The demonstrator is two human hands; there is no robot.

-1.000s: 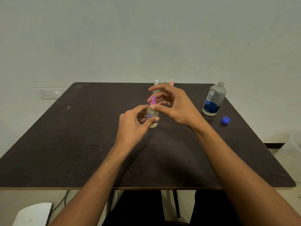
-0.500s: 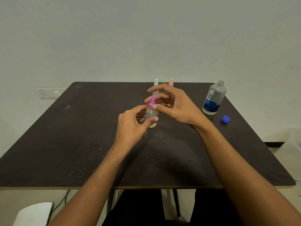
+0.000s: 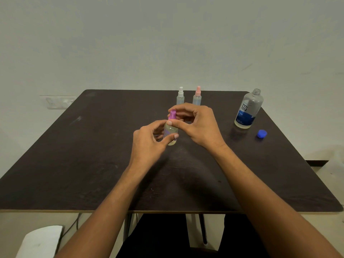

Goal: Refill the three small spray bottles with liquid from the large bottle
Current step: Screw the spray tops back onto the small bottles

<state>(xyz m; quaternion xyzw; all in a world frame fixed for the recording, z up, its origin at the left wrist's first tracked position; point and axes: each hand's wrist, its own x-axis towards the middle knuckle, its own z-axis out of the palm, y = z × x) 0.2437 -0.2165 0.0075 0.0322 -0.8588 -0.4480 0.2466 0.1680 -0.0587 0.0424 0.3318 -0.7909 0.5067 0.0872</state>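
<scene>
A small spray bottle with a purple top [image 3: 171, 130] stands on the dark table [image 3: 83, 155] at the centre. My left hand [image 3: 149, 144] grips its clear body from the left. My right hand [image 3: 197, 123] pinches the purple spray head [image 3: 172, 114] between thumb and fingers. Behind them stand two more small spray bottles, one with a white top [image 3: 180, 96] and one with a pink top [image 3: 197, 96]. The large clear bottle with a blue label [image 3: 248, 109] stands uncapped at the right, and its blue cap [image 3: 262, 133] lies on the table beside it.
The table's far edge meets a pale wall. A wall socket [image 3: 57, 102] sits at the left behind the table. A white object [image 3: 40, 241] lies on the floor at the lower left. My legs are under the table's near edge.
Both hands and the purple-topped bottle have stayed almost in place. My right fingers have closed lower onto the purple spray head, and the two rear bottles now show more above my hand.
</scene>
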